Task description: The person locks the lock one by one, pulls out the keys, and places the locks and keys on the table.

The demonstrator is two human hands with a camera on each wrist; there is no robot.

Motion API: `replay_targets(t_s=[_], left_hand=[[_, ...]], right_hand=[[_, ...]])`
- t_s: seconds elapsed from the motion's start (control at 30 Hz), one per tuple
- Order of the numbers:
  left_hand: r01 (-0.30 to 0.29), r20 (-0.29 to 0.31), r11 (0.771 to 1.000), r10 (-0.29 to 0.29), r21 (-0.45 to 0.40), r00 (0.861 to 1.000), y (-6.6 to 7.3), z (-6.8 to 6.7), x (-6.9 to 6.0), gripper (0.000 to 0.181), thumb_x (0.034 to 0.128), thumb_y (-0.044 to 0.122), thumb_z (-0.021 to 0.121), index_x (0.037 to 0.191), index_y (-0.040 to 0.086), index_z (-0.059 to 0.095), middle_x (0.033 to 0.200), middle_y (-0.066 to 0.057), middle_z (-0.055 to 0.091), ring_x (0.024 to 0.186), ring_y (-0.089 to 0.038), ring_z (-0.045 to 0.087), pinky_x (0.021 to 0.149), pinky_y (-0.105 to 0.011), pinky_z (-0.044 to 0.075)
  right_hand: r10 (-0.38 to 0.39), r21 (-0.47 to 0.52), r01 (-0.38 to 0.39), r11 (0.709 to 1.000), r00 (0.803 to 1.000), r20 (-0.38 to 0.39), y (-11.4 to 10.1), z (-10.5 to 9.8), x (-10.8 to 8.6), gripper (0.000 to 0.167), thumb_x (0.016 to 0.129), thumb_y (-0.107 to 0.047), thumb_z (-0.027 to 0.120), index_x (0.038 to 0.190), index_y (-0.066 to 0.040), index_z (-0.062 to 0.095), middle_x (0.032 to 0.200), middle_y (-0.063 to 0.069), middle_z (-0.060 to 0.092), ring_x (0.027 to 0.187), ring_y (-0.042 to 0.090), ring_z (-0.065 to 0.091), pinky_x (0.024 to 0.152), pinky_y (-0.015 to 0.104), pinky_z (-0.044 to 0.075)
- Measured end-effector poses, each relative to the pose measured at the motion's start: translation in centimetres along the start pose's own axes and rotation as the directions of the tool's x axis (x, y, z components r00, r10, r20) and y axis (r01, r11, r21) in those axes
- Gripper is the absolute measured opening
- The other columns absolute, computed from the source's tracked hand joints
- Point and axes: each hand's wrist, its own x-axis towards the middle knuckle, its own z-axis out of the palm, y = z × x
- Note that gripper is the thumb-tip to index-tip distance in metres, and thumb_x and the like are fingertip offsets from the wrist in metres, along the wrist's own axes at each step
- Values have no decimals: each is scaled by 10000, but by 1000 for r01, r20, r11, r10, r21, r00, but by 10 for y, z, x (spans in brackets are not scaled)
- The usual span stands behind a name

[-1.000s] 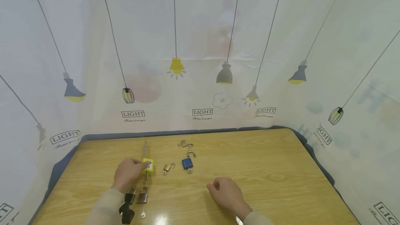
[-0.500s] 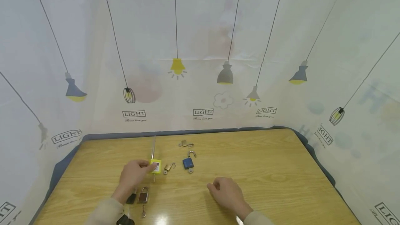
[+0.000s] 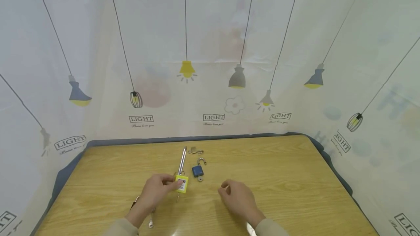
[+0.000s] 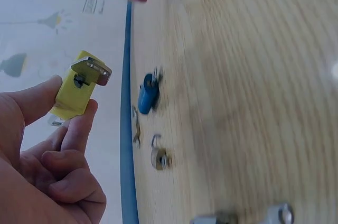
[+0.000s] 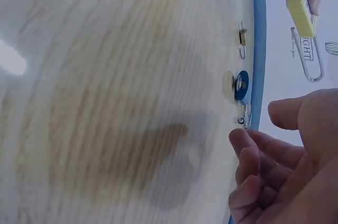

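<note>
Left hand (image 3: 156,191) pinching yellow padlock (image 3: 182,184) above table (image 3: 269,170), grip spanning its thickness; long axis running front to back, shackle (image 3: 182,161) pointing toward wall (image 3: 183,99), key (image 4: 93,67) opposite. Right hand (image 3: 240,200) hanging loosely curled, holding nothing.

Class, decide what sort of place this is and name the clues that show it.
Probably an indoor, screened-off workspace: lamp-printed sheeting rises around a wood-grain table, where a blue padlock lies and the left hand holds a yellow padlock.
</note>
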Motion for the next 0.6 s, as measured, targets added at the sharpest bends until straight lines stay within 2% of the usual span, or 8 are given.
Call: replay_targets(t_s=[0.1,0.23,0.43,0.6], left_hand=[[-46,47,998,48,-34,998,4,8,-5,411,811,395,769,1022,45,728,888,-21,712,791,-132,616,656,-285,508],[-109,104,994,111,-23,988,6,19,-10,392,803,422,768,986,76,738,856,-1,685,783,-135,580,633,-276,475],[-172,175,985,169,2,970,11,28,-18,332,792,444,768,939,148,743,858,32,675,793,-135,560,646,-280,442],[-205,214,979,203,-16,955,14,32,-21,275,796,427,767,914,178,750,838,64,678,769,-126,552,626,-259,437]], right_hand=[[-25,10,25,1000,1000,-16,-2,-1,5,300,945,-349,608,1104,-107,688,876,3,722,733,95,628,617,306,501],[-36,70,40,997,998,-56,-6,-5,10,317,954,-329,602,1133,-79,676,922,44,736,717,100,637,603,289,507],[-40,149,62,987,988,-146,-13,-10,18,288,969,-282,594,1172,-86,657,951,60,739,708,81,633,574,233,488],[-30,250,79,965,981,-194,-20,-18,24,255,986,-224,577,1191,-95,654,977,70,722,694,86,592,548,219,461]])
